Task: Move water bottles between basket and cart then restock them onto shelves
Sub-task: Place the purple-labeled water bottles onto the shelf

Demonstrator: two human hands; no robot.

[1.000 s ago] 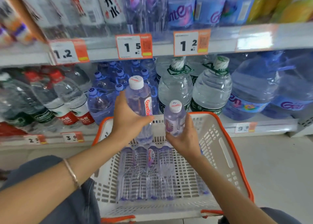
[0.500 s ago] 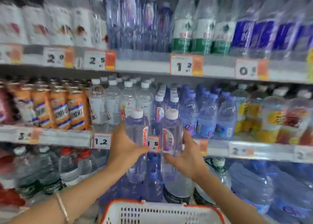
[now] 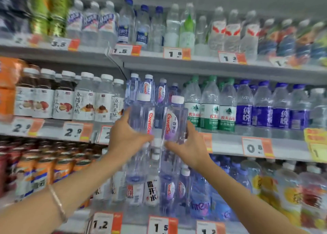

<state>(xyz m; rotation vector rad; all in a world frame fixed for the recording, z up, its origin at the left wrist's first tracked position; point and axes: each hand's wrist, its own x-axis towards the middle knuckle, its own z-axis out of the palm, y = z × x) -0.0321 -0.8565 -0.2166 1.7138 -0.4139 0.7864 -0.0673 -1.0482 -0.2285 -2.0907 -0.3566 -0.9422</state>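
Two upright, white-capped water bottles are held side by side before the middle shelf (image 3: 228, 142). The left bottle (image 3: 141, 116) is grasped low on its body by the left hand (image 3: 126, 138), and the right bottle (image 3: 174, 120) is grasped the same way by the right hand (image 3: 192, 149). Matching bottles (image 3: 149, 87) stand just behind at twelve o'clock, green-labelled bottles (image 3: 210, 109) at three o'clock, white-labelled drinks (image 3: 85, 101) at nine o'clock, and a bracelet (image 3: 58, 204) at seven o'clock.

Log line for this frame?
phase: restocking | left hand: grips left bottle | right hand: grips right bottle | both: caps up, before matching bottles on shelf, not yet set down
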